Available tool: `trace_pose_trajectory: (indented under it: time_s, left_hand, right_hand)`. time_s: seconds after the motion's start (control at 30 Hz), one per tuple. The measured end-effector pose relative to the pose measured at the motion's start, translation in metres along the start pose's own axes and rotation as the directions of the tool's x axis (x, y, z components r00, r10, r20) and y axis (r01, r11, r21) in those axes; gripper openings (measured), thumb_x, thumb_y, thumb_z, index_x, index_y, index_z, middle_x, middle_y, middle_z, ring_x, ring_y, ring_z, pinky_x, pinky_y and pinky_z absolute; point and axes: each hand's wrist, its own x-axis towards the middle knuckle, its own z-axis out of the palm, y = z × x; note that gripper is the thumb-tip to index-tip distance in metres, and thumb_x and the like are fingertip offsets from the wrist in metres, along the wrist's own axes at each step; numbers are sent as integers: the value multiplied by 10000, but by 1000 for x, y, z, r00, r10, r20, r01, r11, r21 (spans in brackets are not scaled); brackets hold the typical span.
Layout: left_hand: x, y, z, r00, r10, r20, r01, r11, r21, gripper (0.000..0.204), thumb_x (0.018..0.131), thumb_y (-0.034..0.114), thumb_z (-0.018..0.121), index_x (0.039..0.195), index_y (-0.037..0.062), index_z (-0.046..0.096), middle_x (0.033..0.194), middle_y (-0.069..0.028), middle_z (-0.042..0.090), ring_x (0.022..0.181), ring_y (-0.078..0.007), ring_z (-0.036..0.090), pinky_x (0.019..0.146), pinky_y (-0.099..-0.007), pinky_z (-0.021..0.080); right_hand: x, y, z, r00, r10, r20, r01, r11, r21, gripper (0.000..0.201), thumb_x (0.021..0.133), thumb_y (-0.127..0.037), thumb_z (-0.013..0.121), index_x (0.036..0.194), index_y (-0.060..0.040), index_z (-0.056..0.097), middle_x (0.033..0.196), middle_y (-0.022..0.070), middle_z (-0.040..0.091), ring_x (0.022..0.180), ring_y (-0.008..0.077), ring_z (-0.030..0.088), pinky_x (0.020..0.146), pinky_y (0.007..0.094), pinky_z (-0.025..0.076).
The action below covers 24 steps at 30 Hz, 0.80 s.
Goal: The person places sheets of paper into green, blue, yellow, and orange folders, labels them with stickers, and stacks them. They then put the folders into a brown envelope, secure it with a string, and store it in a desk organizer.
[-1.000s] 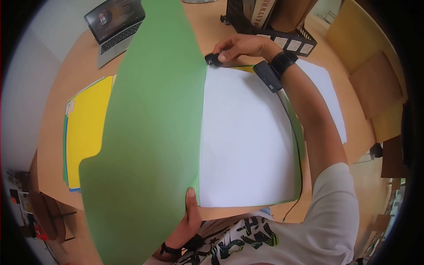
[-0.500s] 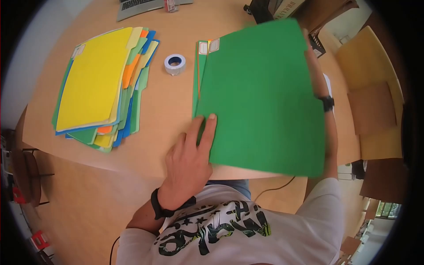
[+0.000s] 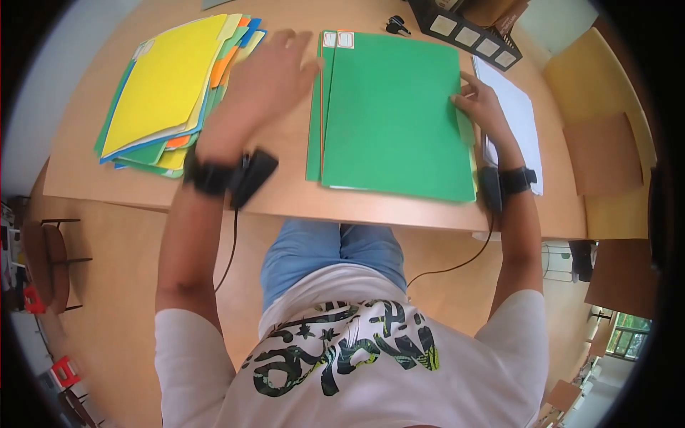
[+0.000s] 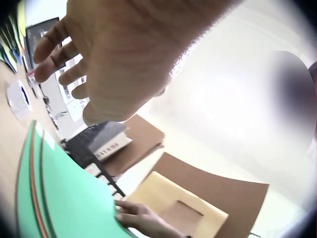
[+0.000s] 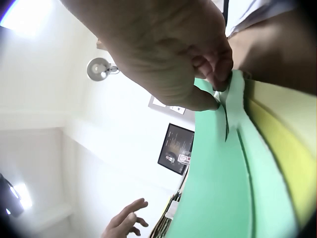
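A closed green folder lies on a pile of folders near the table's front edge, with a small white label at its upper left corner. At its right edge, my right hand pinches it: in the right wrist view the thumb lies on the cover and curled fingers meet a pale green tab. My left hand is raised between the two piles, fingers spread and holding nothing. In the left wrist view, a roll of white tape sits on the table; the left hand hides it in the head view.
To the left is a stack of mixed folders, a yellow one on top. White paper lies at the right. Behind stand a black file holder and a small black object. A laptop shows in the right wrist view.
The open green folder with white paper inside has been closed. My right hand has left the black object and now grips the folder's right edge. My left hand has lifted off the folder, up and leftward.
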Motion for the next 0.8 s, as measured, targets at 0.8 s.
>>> trace_pose_trajectory:
  time_s: [0.8]
  left_hand:
    - [-19,34,-5,947,-138,292,310,642,-701,503,789,212,729,1185,-9,510,1032,-90,569,748,-124,602,649,-249,489]
  right_hand:
    - [5,-135,49,776,-628,-57,628,778,-27,254,827,-162,632,1077,-122,654,802,95,615,711,281,596,631,379,471]
